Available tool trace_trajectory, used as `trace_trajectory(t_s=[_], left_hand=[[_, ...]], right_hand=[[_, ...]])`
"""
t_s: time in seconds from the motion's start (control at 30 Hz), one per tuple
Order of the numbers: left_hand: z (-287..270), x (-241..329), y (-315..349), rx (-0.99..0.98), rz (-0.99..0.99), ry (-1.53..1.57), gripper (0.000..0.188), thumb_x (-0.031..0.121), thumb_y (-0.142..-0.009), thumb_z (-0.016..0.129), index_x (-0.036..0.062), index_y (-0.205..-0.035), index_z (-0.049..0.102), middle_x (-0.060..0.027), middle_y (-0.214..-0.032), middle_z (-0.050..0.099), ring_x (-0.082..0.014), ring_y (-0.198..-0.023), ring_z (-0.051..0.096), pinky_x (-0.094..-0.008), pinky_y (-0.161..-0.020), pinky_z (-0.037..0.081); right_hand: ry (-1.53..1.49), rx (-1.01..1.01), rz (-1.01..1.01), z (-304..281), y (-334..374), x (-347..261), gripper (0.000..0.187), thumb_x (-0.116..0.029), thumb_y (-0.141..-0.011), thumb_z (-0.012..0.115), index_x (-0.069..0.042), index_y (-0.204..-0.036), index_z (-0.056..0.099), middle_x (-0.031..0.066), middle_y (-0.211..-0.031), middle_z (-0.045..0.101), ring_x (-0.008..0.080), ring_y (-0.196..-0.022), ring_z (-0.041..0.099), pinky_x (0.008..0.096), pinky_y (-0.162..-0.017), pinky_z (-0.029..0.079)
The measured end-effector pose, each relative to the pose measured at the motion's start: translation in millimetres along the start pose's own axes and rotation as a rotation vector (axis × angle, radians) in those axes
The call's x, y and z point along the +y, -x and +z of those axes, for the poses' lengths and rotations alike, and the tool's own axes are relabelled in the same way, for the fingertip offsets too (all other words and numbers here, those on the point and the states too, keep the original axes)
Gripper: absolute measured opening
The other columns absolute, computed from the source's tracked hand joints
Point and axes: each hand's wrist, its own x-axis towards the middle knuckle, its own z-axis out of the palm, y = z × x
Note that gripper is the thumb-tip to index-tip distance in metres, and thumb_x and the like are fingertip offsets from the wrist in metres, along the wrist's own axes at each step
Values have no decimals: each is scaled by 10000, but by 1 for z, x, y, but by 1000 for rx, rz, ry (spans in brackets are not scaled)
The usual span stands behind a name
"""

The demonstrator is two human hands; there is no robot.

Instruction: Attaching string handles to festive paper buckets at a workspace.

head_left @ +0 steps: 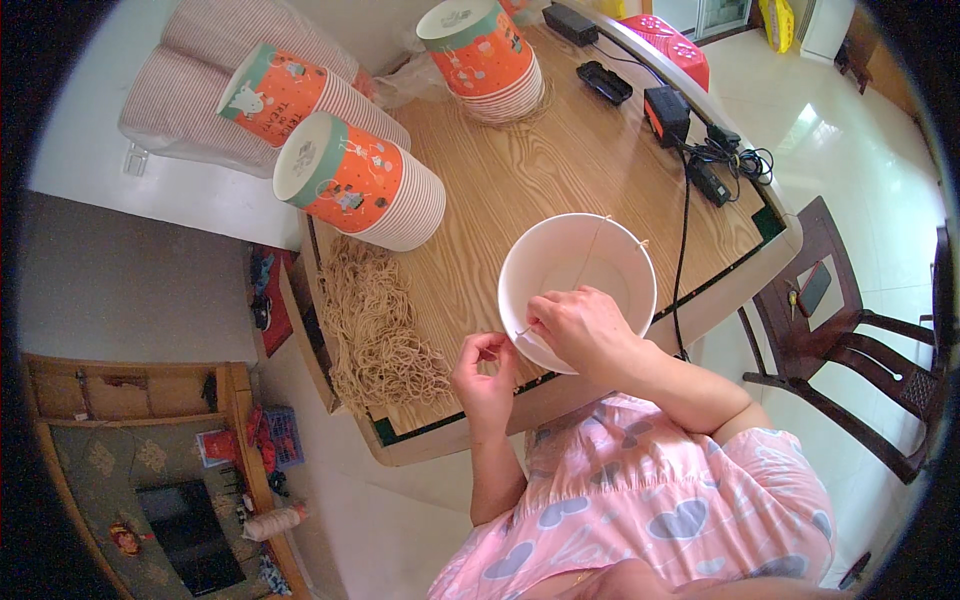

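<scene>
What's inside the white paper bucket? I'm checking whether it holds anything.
Inside the white paper bucket only a thin string crosses its bare interior. The right hand covers the near rim.

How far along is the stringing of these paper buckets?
Done, it seems: one end of a string already sits at the far rim of the white paper bucket. In hand: the right hand pinches the string at the near rim, and the left hand is raised beside it. Left: three stacks of orange buckets and a heap of cut strings on the wooden table.
</scene>
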Motion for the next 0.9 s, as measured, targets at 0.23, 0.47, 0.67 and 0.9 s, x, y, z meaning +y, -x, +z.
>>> trace_trajectory(t_s=[0.23,0.47,0.67,0.9], left_hand=[[4,11,-1,-1,63,-24,170,5,-740,628,9,-909,605,-48,-757,583,-128,-680,538,-246,-651,438],[4,10,-1,-4,70,-58,139,-8,-732,625,2,-867,594,-51,-750,569,-133,-678,538,-246,-635,434],[4,6,-1,-3,72,-59,93,-9,-735,623,-3,-819,584,-58,-736,561,-139,-661,529,-248,-620,429],[2,6,-1,-15,80,-78,78,14,-743,631,2,-800,580,-54,-726,558,-140,-652,521,-253,-612,426]], right_hand=[[22,31,14,2,0,0,66,-135,-775,550,-73,-797,545,86,-720,595,285,-672,589,366,-646,439],[49,5,28,1,-1,-2,65,-142,-787,546,-79,-800,541,76,-708,599,259,-673,597,358,-668,433],[73,-45,28,2,-1,-2,78,-149,-782,555,-75,-804,548,73,-695,600,256,-675,602,361,-686,433],[74,-75,-23,-2,-2,-2,102,-132,-743,570,-74,-822,541,67,-727,596,254,-706,597,366,-689,419]])
